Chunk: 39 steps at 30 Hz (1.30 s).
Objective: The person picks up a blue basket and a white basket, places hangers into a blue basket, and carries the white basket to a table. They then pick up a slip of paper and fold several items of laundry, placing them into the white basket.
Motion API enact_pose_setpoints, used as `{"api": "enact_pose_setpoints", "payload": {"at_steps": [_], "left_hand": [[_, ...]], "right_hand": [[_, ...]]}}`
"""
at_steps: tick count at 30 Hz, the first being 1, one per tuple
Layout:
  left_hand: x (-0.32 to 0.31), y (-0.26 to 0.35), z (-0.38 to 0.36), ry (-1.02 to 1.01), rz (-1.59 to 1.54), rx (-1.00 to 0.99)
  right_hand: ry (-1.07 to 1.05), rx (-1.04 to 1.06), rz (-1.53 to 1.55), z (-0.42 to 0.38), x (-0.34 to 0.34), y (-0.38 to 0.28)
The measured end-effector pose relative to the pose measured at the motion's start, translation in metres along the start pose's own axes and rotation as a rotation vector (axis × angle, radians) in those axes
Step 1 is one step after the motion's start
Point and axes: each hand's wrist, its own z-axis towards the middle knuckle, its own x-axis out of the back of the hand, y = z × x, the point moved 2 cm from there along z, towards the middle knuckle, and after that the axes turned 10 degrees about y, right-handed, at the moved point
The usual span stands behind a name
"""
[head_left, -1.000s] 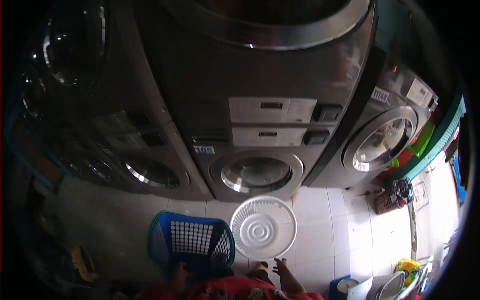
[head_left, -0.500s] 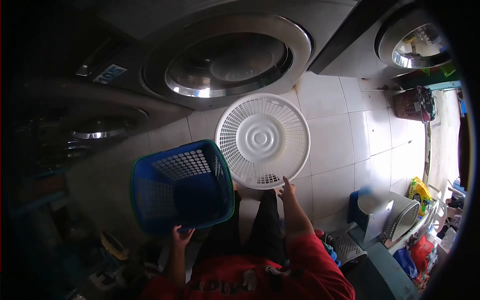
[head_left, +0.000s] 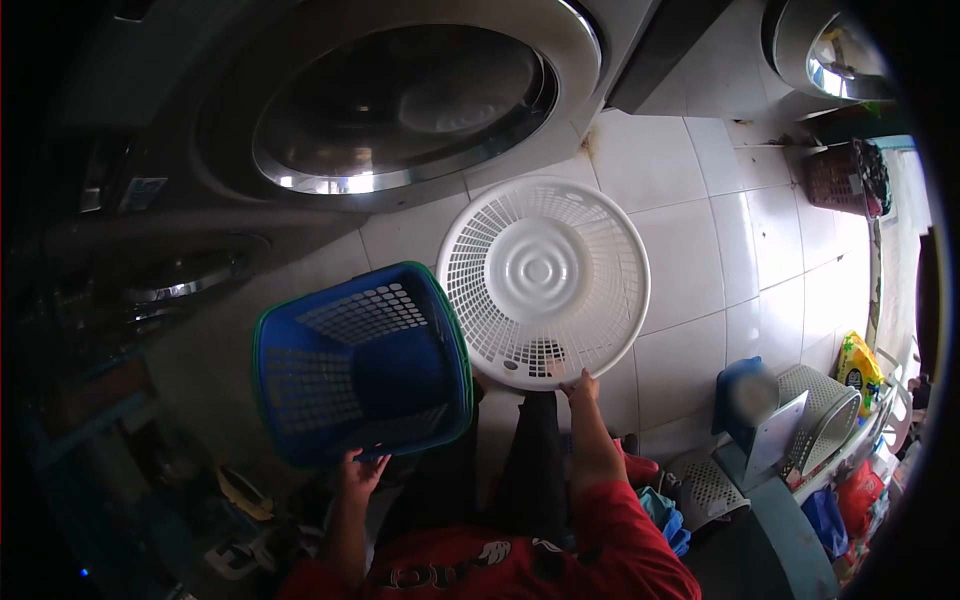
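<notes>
A round white plastic laundry basket [head_left: 618,262] with slotted walls sits in front of me, its inside facing up. My right hand [head_left: 581,387] grips its near rim, fingers partly hidden behind the slotted wall. To the left, a blue rectangular laundry basket [head_left: 305,385] with a green edge is tilted toward me, its right side against the white one. My left hand [head_left: 363,473] is curled at its lower rim, holding it; some fingertips go out of sight under the edge.
A large front-loading machine [head_left: 400,110] with its round door closed stands ahead, with another at upper right. White floor tiles [head_left: 680,260] run to the right. A dark red basket [head_left: 838,180], grey baskets [head_left: 828,400] and a yellow bag [head_left: 858,368] lie along the right.
My right hand has closed on the white basket's rim, where its fingers were stretched out before. The view has shifted; my left hand stays at the blue basket.
</notes>
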Motion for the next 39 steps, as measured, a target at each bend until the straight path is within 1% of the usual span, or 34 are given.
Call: {"api": "enact_pose_setpoints", "payload": {"at_steps": [2,3,4,5,6,7,8,10,12,13,14,15,16,18,19,21,22,24,26,27,28,29,30,32,33,34,35,36,37,38,39], "left_hand": [[-0.009,-0.010,0.005,0.009,0.019,0.031],[-0.020,-0.018,0.008,-0.032,0.026,0.035],[-0.031,-0.026,0.010,-0.072,0.031,0.038],[-0.037,-0.034,0.018,-0.074,0.044,0.008],[-0.044,-0.041,0.026,-0.066,0.042,0.011],[-0.055,-0.050,0.032,-0.126,0.064,0.020],[-0.066,-0.059,0.038,-0.188,0.084,0.029],[-0.092,-0.079,0.042,-0.180,0.109,0.073],[-0.109,-0.100,0.060,-0.199,0.087,0.125],[-0.117,-0.110,0.070,-0.191,0.081,0.129],[-0.125,-0.120,0.078,-0.235,0.079,0.157],[-0.132,-0.131,0.084,-0.281,0.076,0.185],[-0.137,-0.142,0.088,-0.280,0.093,0.161],[-0.149,-0.158,0.095,-0.318,0.085,0.141],[-0.157,-0.164,0.097,-0.320,0.079,0.146],[-0.171,-0.175,0.104,-0.317,0.078,0.130],[-0.178,-0.178,0.109,-0.318,0.071,0.136],[-0.191,-0.182,0.119,-0.329,0.003,0.166],[-0.213,-0.183,0.123,-0.419,-0.049,0.169],[-0.220,-0.184,0.131,-0.399,-0.094,0.144],[-0.228,-0.183,0.136,-0.387,-0.105,0.200],[-0.227,-0.182,0.138,-0.331,-0.123,0.230],[-0.227,-0.180,0.139,-0.278,-0.143,0.258],[-0.215,-0.174,0.130,-0.203,-0.049,0.188],[-0.203,-0.168,0.123,-0.133,0.019,0.192],[-0.181,-0.162,0.125,-0.133,0.185,0.144],[-0.153,-0.151,0.127,-0.284,0.477,0.075],[-0.129,-0.138,0.113,-0.217,0.548,0.040],[-0.122,-0.120,0.093,-0.180,0.952,-0.009],[-0.105,-0.103,0.077,-0.116,1.176,-0.117],[-0.094,-0.086,0.059,-0.064,1.302,-0.168]], "right_hand": [[0.265,-0.033,0.060,-0.009,0.029,0.003],[0.269,-0.032,0.058,-0.004,0.045,0.008],[0.260,-0.067,0.121,0.008,0.064,0.012],[0.251,-0.103,0.182,0.019,0.078,0.010],[0.257,-0.105,0.175,0.024,0.087,0.004],[0.233,-0.127,0.278,0.030,0.096,-0.003],[0.208,-0.146,0.380,0.037,0.105,-0.012],[0.218,-0.152,0.445,0.056,0.114,-0.038],[0.197,-0.152,0.583,0.072,0.118,-0.067],[0.171,-0.168,0.572,0.083,0.120,-0.080],[0.145,-0.183,0.560,0.093,0.120,-0.089],[0.132,-0.274,0.527,0.077,0.117,-0.103],[0.159,-0.305,0.431,0.077,0.116,-0.107],[0.180,-0.142,0.313,0.058,0.113,-0.106],[0.182,-0.135,0.311,0.048,0.109,-0.098],[-0.004,0.124,0.133,0.027,0.110,-0.081],[-0.073,0.112,0.069,0.020,0.113,-0.068],[-0.120,0.035,-0.029,0.011,0.120,-0.038],[-0.195,0.069,-0.148,0.019,0.130,-0.002],[-0.253,0.098,-0.201,0.030,0.139,0.018],[-0.301,0.056,-0.244,0.026,0.148,0.032],[-0.351,0.020,-0.288,0.019,0.148,0.043],[-0.208,-0.009,-0.349,-0.007,0.142,0.044],[-0.226,0.011,-0.442,-0.022,0.146,0.056],[-0.233,0.024,-0.433,-0.027,0.151,0.061],[-0.272,0.091,-0.487,-0.033,0.156,0.064],[-0.315,0.166,-0.538,-0.039,0.158,0.063],[-0.327,0.192,-0.520,-0.047,0.161,0.059],[-0.314,0.131,-0.461,-0.055,0.164,0.054],[-0.307,0.074,-0.401,-0.062,0.168,0.049],[-0.308,0.090,-0.411,-0.067,0.170,0.040]]}}
